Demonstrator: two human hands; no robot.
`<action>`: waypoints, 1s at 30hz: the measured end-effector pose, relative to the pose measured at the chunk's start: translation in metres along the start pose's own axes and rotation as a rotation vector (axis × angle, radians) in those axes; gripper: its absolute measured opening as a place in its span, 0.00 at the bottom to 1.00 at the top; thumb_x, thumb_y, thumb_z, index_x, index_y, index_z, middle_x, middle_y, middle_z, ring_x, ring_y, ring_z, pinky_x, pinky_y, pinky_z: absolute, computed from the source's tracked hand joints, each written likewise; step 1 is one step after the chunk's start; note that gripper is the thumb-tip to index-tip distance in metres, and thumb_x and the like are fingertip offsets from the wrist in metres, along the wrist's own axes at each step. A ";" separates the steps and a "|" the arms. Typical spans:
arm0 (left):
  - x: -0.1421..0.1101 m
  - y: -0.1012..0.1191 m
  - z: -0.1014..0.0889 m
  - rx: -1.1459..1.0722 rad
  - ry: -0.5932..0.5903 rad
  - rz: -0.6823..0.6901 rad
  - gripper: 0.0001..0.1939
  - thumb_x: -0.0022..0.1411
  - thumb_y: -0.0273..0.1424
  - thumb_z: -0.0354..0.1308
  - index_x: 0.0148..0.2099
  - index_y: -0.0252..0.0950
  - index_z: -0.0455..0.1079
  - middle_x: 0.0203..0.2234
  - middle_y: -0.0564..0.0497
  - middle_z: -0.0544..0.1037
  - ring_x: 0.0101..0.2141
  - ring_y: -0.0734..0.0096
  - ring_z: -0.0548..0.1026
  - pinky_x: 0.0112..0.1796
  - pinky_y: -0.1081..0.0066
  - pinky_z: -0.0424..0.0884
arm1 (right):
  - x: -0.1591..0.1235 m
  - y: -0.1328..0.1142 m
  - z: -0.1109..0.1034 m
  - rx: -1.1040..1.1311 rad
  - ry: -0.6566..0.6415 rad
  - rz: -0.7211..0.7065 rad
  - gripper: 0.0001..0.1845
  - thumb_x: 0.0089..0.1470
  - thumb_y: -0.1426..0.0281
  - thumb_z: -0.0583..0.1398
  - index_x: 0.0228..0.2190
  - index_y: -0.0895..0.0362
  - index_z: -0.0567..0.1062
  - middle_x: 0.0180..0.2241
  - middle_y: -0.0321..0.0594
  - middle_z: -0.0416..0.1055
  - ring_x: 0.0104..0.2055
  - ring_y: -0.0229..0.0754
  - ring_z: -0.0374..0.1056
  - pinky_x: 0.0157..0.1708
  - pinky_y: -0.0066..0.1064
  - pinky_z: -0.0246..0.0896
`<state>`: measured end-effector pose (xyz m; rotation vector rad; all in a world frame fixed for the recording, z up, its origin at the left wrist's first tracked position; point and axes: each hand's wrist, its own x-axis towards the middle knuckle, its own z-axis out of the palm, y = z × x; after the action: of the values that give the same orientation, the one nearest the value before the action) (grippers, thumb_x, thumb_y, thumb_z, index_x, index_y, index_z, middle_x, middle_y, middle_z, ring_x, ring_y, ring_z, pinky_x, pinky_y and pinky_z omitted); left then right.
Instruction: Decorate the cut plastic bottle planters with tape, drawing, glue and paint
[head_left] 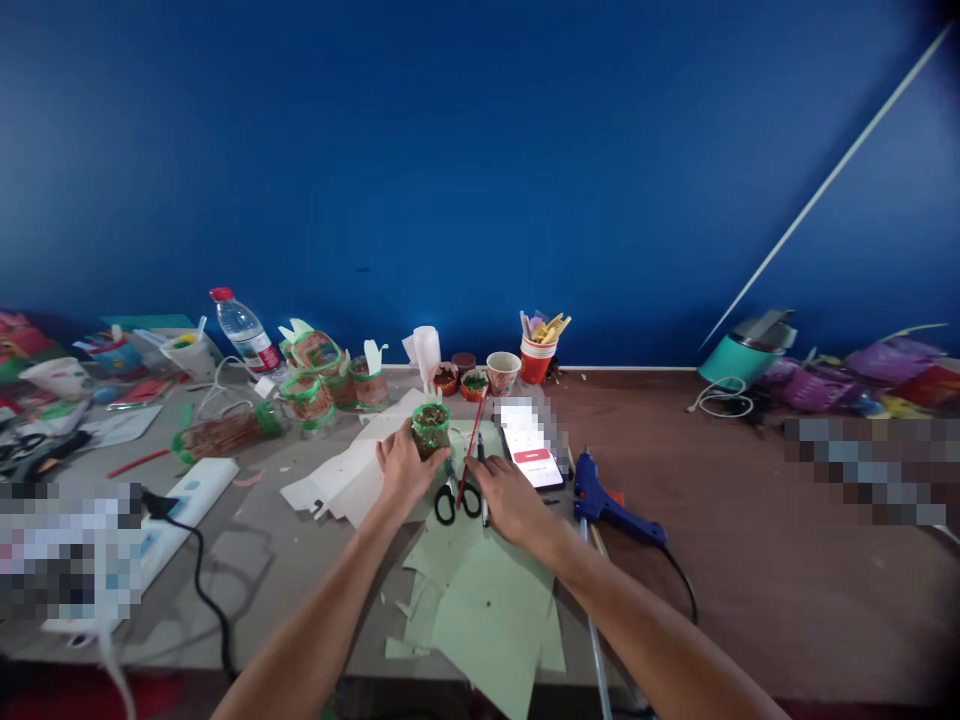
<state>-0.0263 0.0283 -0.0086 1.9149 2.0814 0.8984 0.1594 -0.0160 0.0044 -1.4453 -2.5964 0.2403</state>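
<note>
Blue wall [480,180] behind cluttered table [787,580]

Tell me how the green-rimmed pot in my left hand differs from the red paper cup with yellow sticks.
The green-rimmed pot is mottled dark green; the red paper cup has pale bands near its top.
Your left hand holds the pot, while the cup stands farther back, near the blue wall.
Both look roughly upright.

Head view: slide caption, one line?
Left hand holds a green-rimmed pot; right hand rests beside black-handled scissors, near a lit phone and blue glue gun.
</note>
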 end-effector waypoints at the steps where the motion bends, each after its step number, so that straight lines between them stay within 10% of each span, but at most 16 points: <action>1: 0.000 0.000 0.000 0.001 -0.006 0.000 0.37 0.55 0.44 0.61 0.63 0.35 0.59 0.50 0.37 0.76 0.57 0.44 0.66 0.57 0.48 0.53 | 0.000 -0.001 -0.001 0.008 -0.006 0.001 0.32 0.52 0.81 0.54 0.60 0.66 0.61 0.46 0.54 0.71 0.51 0.52 0.63 0.51 0.38 0.57; 30: 0.002 -0.001 -0.004 -0.065 0.019 0.009 0.41 0.51 0.45 0.62 0.64 0.36 0.56 0.54 0.36 0.72 0.58 0.42 0.64 0.57 0.45 0.53 | -0.004 -0.008 0.002 0.011 0.038 0.058 0.32 0.50 0.81 0.57 0.58 0.65 0.63 0.46 0.54 0.69 0.50 0.54 0.61 0.50 0.39 0.57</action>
<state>-0.0298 0.0293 -0.0057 1.8914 2.0300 0.9775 0.1542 -0.0238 0.0037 -1.5074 -2.5222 0.2316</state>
